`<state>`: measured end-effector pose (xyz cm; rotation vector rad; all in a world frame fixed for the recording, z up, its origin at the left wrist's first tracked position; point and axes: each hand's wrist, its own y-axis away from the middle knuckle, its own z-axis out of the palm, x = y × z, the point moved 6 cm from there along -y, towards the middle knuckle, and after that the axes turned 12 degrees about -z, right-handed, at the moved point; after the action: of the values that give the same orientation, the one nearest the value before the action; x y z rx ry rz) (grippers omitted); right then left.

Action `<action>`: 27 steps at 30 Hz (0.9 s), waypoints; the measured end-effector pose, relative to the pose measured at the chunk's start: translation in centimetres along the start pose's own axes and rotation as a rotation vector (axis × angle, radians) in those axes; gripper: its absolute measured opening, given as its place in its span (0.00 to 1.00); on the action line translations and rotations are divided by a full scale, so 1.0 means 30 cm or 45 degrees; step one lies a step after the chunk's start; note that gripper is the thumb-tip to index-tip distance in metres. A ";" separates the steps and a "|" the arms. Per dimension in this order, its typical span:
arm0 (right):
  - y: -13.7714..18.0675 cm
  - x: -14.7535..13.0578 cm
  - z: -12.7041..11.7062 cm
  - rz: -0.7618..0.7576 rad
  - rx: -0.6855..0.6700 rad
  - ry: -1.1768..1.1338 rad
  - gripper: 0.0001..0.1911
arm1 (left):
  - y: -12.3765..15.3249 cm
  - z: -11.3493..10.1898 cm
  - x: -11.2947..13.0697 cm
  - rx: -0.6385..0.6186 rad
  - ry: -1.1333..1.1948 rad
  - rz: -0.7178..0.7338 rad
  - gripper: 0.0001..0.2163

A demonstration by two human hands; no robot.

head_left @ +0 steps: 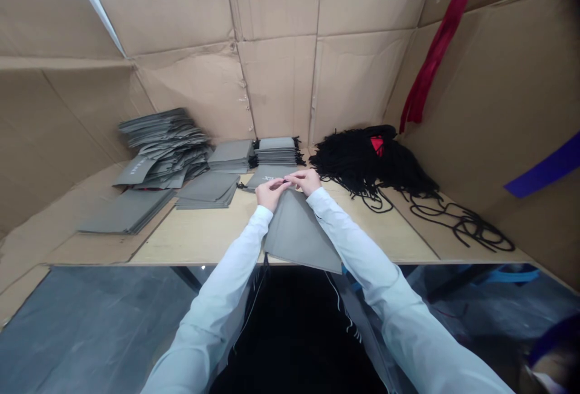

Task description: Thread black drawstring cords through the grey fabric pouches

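A grey fabric drawstring bag (pixel 299 234) lies at the table's front edge, its lower part overhanging slightly toward me. At its far corner my left hand (pixel 269 194) and my right hand (pixel 307 181) meet, both with fingers pinched together on the bag. A small dark bit, perhaps cord, shows between the fingertips; the fingers hide most of it. From the bag's near left corner hangs a short black cord end (pixel 266 257). Just beyond my hands lies another grey bag (pixel 265 174) with white print, partly covered by them.
Stacks of grey bags (pixel 167 146) stand at the back left, with flatter piles (pixel 208 190) nearer. A neat stack with black cords (pixel 276 151) sits at the back middle. Black cords (pixel 357 155) are heaped at the right. Cardboard walls (pixel 276 80) enclose the table; a red ribbon (pixel 441 49) hangs right.
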<state>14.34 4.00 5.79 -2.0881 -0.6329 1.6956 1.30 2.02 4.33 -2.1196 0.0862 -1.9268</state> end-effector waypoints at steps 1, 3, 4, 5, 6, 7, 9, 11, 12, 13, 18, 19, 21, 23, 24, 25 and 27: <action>0.000 -0.002 0.001 0.009 0.008 -0.014 0.18 | 0.006 0.000 0.008 0.014 -0.017 0.023 0.14; 0.000 -0.009 0.002 0.009 0.022 -0.040 0.18 | 0.016 0.000 0.022 0.027 -0.017 0.069 0.12; -0.001 -0.013 0.002 0.001 0.031 -0.047 0.18 | 0.018 0.001 0.027 0.026 0.006 0.084 0.12; -0.001 -0.017 0.001 -0.009 0.046 -0.048 0.18 | 0.017 0.001 0.028 0.028 0.044 0.087 0.12; -0.002 -0.019 -0.001 -0.018 0.063 -0.046 0.18 | 0.014 0.001 0.024 0.032 0.098 0.073 0.11; -0.001 -0.020 -0.001 -0.025 0.082 -0.045 0.18 | 0.009 0.001 0.016 0.035 0.169 0.038 0.10; -0.001 -0.018 0.002 -0.038 0.115 -0.061 0.17 | -0.004 0.005 -0.013 0.037 0.349 -0.098 0.09; 0.000 -0.010 0.013 -0.041 0.136 -0.099 0.16 | -0.012 0.014 -0.047 0.034 0.533 -0.272 0.08; 0.000 -0.004 0.019 -0.033 0.145 -0.124 0.16 | -0.013 0.019 -0.061 0.033 0.607 -0.349 0.07; 0.000 0.002 0.026 -0.019 0.154 -0.147 0.15 | -0.012 0.023 -0.070 0.035 0.666 -0.410 0.06; -0.002 0.017 0.040 -0.002 0.195 -0.105 0.14 | 0.005 0.025 -0.075 0.079 0.807 -0.588 0.04; -0.003 0.016 0.039 -0.015 0.203 -0.081 0.14 | 0.010 0.025 -0.073 0.087 0.815 -0.618 0.04; -0.004 0.014 0.037 -0.035 0.220 -0.057 0.14 | 0.017 0.026 -0.070 0.092 0.817 -0.661 0.05; -0.003 0.012 0.035 -0.043 0.236 -0.063 0.14 | 0.019 0.028 -0.067 0.085 0.819 -0.680 0.06; -0.002 0.011 0.035 -0.044 0.244 -0.069 0.14 | 0.019 0.028 -0.065 0.076 0.820 -0.689 0.06; -0.001 0.009 0.034 -0.044 0.249 -0.076 0.15 | 0.019 0.029 -0.064 0.056 0.823 -0.699 0.06; 0.002 0.005 0.036 -0.040 0.235 -0.101 0.15 | 0.017 0.035 -0.062 -0.023 0.835 -0.719 0.05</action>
<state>13.30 4.03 5.42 -1.8832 -0.5085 1.7556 2.20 2.13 2.34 -1.5263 -0.4084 -2.8842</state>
